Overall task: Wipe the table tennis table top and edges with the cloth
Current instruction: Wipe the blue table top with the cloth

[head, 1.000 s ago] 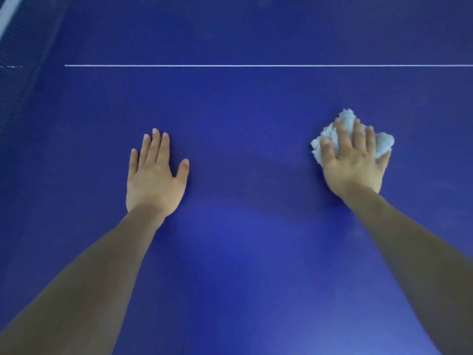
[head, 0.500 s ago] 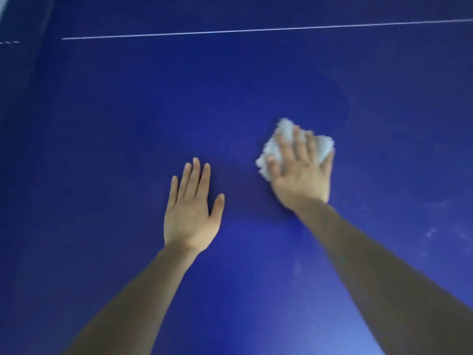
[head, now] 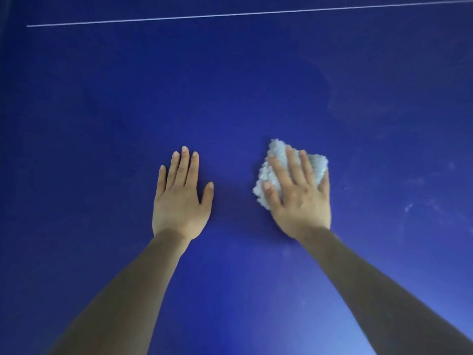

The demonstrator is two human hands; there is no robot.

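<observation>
Fingers (head: pixel 294 165) of the right hand (head: pixel 299 198) lie spread and flat, pressing the fluffy white cloth (head: pixel 277 160) onto the blue worktop (head: pixel 230 98). Just beside it, the left hand (head: pixel 179 198) rests flat, fingers together.

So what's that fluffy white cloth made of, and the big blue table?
The fluffy white cloth looks like soft, nubby microfibre or terry; its surface is tufted. The big blue table seems a hard painted board with a smooth, fairly matt finish showing pale smudges.

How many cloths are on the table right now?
1. The white cloth lies bunched under the right hand, right of the left hand, on the blue table. None other visible.
</observation>
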